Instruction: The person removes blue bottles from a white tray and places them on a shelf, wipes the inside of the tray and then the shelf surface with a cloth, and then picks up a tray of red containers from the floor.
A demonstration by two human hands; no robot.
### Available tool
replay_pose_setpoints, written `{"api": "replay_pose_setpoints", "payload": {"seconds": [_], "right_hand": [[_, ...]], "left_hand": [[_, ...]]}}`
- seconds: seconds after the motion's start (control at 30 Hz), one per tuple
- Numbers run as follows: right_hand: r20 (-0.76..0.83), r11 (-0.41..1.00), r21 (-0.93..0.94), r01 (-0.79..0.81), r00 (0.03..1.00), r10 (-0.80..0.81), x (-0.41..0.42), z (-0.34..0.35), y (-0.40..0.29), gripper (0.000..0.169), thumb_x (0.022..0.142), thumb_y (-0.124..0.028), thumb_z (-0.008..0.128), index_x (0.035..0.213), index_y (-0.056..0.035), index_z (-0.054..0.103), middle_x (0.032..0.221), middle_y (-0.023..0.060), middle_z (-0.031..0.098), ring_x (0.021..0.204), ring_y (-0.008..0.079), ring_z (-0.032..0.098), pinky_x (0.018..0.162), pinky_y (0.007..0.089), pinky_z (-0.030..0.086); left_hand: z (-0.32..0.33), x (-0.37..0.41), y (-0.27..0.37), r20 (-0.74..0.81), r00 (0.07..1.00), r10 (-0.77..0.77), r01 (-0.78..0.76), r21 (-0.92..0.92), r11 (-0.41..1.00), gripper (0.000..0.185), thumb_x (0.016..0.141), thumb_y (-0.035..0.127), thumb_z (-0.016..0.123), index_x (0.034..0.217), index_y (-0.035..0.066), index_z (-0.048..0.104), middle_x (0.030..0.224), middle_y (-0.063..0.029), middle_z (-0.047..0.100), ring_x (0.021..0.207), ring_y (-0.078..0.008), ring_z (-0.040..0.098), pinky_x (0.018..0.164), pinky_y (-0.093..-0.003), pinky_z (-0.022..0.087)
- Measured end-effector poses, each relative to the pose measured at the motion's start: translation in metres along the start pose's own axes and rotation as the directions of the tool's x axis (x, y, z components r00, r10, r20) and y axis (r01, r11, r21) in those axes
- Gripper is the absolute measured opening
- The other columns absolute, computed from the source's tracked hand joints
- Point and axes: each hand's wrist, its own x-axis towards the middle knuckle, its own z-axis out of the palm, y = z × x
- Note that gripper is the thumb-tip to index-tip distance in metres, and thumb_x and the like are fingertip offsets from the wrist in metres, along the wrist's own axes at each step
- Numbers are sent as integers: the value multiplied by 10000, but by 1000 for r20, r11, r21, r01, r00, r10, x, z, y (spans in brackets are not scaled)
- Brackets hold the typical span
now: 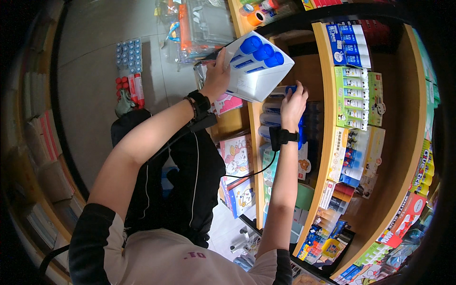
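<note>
My left hand (217, 76) grips the near left wall of a white cardboard box (249, 85), which is tilted so its inside shows. Several white glue sticks with blue caps (263, 52) lie in the box against its far side. To the right, my right hand (294, 103) reaches into a wooden shelf, its fingers at the blue cap of one glue stick (279, 91). More blue-capped glue sticks (269, 118) lie in a row on that shelf beside the hand, partly hidden by my wrist. Both wrists wear black straps.
A wooden shelf board (322, 107) with boxed glue sticks (352, 96) stands right of my hand. Bagged goods (206, 25) lie beyond the box. Red markers (135, 89) and clear bottles with blue caps (129, 55) are on the floor at left. Notebooks (238, 156) stand below the box.
</note>
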Motion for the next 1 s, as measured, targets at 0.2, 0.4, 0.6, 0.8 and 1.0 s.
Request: {"api": "replay_pose_setpoints", "payload": {"seconds": [0.2, 0.4, 0.6, 0.8, 1.0], "right_hand": [[153, 980, -145, -140, 975, 161, 14, -2, 7, 342, 834, -22, 537, 1171, 34, 528, 1035, 275, 598, 922, 408, 605, 808, 435, 502], [237, 974, -173, -146, 954, 185, 17, -4, 11, 387, 821, -58, 542, 1189, 60, 521, 970, 277, 628, 897, 404, 618, 801, 439, 505], [212, 991, -91, -102, 970, 120, 16, -6, 6, 466, 793, -63, 568, 1225, 78, 467, 1007, 293, 599, 928, 421, 597, 813, 453, 496], [-79, 969, 140, 204, 978, -195, 15, -11, -30, 547, 807, -68, 564, 1333, -20, 421, 1299, 289, 395, 1189, 435, 403, 1012, 468, 343], [-86, 949, 248, 195, 980, -179, 17, 9, -70, 427, 840, -141, 619, 1203, 62, 524, 1353, 284, 375, 1249, 442, 355, 1032, 469, 331]], "left_hand": [[0, -1, -3, 10, 999, 49, -49, -3, 999, 584, 921, 143, 471, 1448, 120, 223, 1154, -345, 434, 1058, -430, 462, 923, -457, 379], [3, 1, -5, -31, 998, 50, -48, 49, 998, 578, 925, 148, 471, 1446, 116, 224, 1131, -330, 460, 1037, -432, 475, 913, -465, 379], [2, -2, 0, -5, 1000, -6, 7, 49, 999, 564, 942, 191, 444, 1451, 122, 211, 1160, -341, 432, 1088, -442, 442, 948, -472, 353], [1, -2, 3, 5, 1000, 9, -9, 25, 1000, 563, 947, 203, 437, 1455, 125, 208, 1186, -347, 425, 1102, -448, 433, 964, -470, 345], [-1, -2, 4, 16, 999, 33, -32, -14, 999, 571, 935, 163, 451, 1451, 103, 213, 1210, -357, 416, 1101, -453, 437, 967, -460, 351]]}}
